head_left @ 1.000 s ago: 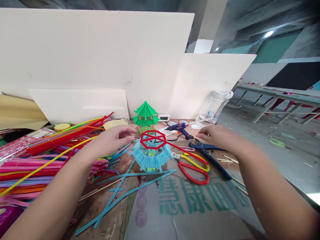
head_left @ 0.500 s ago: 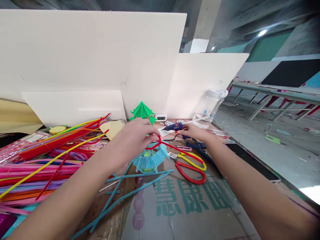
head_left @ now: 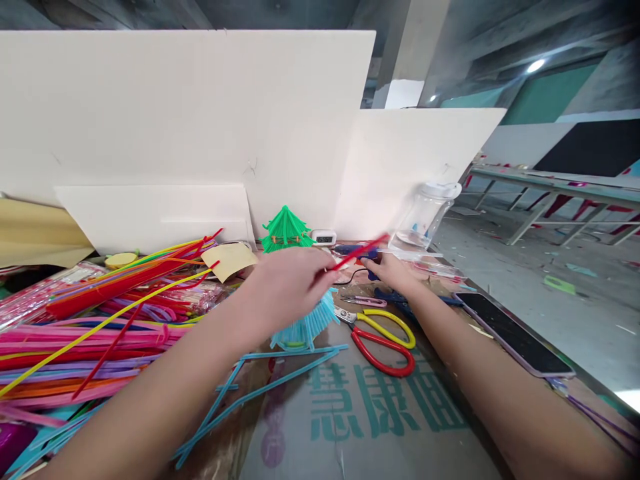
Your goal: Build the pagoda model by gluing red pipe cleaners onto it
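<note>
My left hand [head_left: 295, 283] pinches a red pipe cleaner [head_left: 364, 251], which points up and to the right from my fingertips. Below that hand sits a round piece made of light blue pipe cleaner lengths [head_left: 305, 327], its top partly hidden by my fingers. My right hand [head_left: 393, 272] is closed at the handle of a dark blue hot glue gun [head_left: 345, 250] lying at the back of the table. The red pipe cleaner crosses in front of the gun's body. Behind my left hand stands a green pipe cleaner tree [head_left: 285, 227].
Scissors with red and yellow handles [head_left: 385, 367] lie before my right hand, near dark pliers [head_left: 400, 300]. Bundled pipe cleaners [head_left: 100, 347] cover the left side. A phone [head_left: 515, 333], a clear jar [head_left: 425, 217] and a small digital clock [head_left: 324, 237] stand or lie around.
The red pipe cleaner has lifted off the light blue piece and swung from pointing down-right to up-right. My left hand has turned over the piece; my right hand stays at the glue gun.
</note>
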Tool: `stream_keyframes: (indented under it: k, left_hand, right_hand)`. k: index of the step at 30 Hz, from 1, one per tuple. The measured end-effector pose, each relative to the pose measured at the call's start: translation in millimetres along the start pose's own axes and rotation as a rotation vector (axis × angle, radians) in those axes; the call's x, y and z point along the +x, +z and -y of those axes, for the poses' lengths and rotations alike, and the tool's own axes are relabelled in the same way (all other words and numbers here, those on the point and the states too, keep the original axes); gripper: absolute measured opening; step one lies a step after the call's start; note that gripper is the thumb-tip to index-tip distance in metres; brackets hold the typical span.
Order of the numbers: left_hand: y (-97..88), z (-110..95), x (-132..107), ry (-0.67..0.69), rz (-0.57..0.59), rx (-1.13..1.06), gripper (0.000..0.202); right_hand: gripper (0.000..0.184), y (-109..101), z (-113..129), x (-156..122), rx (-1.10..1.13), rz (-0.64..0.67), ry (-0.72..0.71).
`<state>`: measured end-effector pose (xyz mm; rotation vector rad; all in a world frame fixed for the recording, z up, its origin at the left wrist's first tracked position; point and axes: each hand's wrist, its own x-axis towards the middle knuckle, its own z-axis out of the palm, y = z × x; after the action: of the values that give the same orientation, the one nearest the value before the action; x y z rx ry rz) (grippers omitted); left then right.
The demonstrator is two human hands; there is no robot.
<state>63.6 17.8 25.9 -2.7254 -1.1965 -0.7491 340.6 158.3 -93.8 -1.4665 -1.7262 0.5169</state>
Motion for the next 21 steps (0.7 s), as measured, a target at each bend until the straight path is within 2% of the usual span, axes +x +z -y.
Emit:
stream_keyframes:
  k: [5, 8, 10, 12, 15, 17, 21]
  left_hand:
    - [-18.0, 25.1, -12.5, -0.222, -0.064, -0.397, 0.037]
    - [-14.3, 33.1, -16.6, -0.298, -0.061, -0.618, 0.038]
    - [-8.7, 34.3, -16.9, -0.302, -0.054, -0.686, 0.038]
    - [-3.3, 33.6, -16.1, -0.287, -0.045, -0.668, 0.039]
    - [2.4, 31.0, -14.6, -0.251, -0.025, -0.600, 0.038]
    - [4.4, 28.6, -13.8, -0.230, -0.016, -0.586, 0.036]
    - [5.3, 20.8, -13.2, -0.191, -0.019, -0.550, 0.026]
  right_hand:
    - [0.038, -6.6, 15.8, -3.0, 0.179, -0.101, -0.019]
    - [0.041, -15.6, 42.2, -6.6, 0.460, -0.160, -0.046]
    - [0.038, -24.8, 63.4, -11.1, 0.628, -0.151, -0.060]
    - [0.038, -34.2, 83.0, -16.8, 0.593, -0.058, -0.063]
    - [0.040, -41.4, 104.9, -26.6, 0.369, 0.026, -0.067]
    - [0.038, -40.2, 115.3, -33.7, 0.287, 0.049, -0.112]
    - [0.034, -32.4, 129.6, -46.6, 0.292, 0.093, -0.195]
